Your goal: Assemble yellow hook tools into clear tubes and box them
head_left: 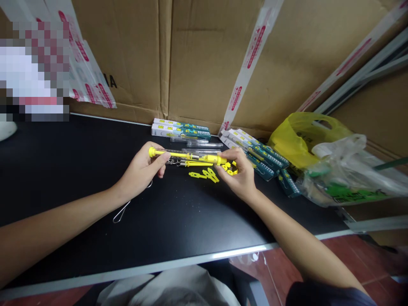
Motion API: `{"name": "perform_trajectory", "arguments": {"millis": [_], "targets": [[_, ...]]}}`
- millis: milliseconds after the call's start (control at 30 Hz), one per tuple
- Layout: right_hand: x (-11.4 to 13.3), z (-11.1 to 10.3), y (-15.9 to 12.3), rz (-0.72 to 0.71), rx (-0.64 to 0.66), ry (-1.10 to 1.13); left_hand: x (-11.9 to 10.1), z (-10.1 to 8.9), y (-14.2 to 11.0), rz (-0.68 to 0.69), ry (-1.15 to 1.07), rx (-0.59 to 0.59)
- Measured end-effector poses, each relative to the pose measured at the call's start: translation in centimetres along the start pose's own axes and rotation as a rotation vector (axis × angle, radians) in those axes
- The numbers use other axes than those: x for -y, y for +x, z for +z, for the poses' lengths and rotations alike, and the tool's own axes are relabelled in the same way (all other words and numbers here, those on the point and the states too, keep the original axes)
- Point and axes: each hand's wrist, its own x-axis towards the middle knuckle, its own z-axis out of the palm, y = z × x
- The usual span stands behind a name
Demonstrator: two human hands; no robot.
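My left hand [145, 165] is closed around the left part of a clear-tubed spring scale [178, 154] with a yellow rod inside and a yellow end piece. My right hand [238, 172] pinches a yellow cap [216, 159] at the tube's right end. Whether cap and tube are joined is hard to make out. Just beneath lie another yellow rod [199, 163], flat yellow plastic pieces [208, 174] and small yellow caps [228, 168]. Metal springs [173, 161] show beside my left fingers. Below that hand, a bent wire hook [121, 212] rests on the black table.
Printed boxes [181, 129] stand at the back, with more boxes [258, 153] at right. Clear tubes [204, 145] lie before them. Yellow and clear plastic bags [302, 136] sit at the right edge. Large cardboard cartons [197, 55] wall off the black table [178, 238] behind.
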Motion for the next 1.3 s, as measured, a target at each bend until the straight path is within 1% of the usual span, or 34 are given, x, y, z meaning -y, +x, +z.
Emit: {"name": "perform_trajectory", "arguments": {"millis": [500,800,867,1033,1300], "targets": [[0.0,0.4,-0.5,0.067,0.008,0.026,0.0,0.0,0.1,-0.004,-0.009,0.0],[-0.3,0.4,-1.0,0.159,0.045,0.093,0.0,-0.1,0.0,-0.012,0.001,-0.005],[-0.2,0.2,-0.8,0.141,0.036,0.044,0.0,-0.1,0.0,-0.005,0.0,-0.008],[0.1,-0.2,0.1,-0.001,-0.013,-0.079,-0.1,-0.1,0.0,-0.007,-0.007,-0.012],[-0.1,-0.1,0.2,-0.077,0.008,-0.05,0.0,-0.1,0.0,-0.017,-0.006,-0.006]]}}
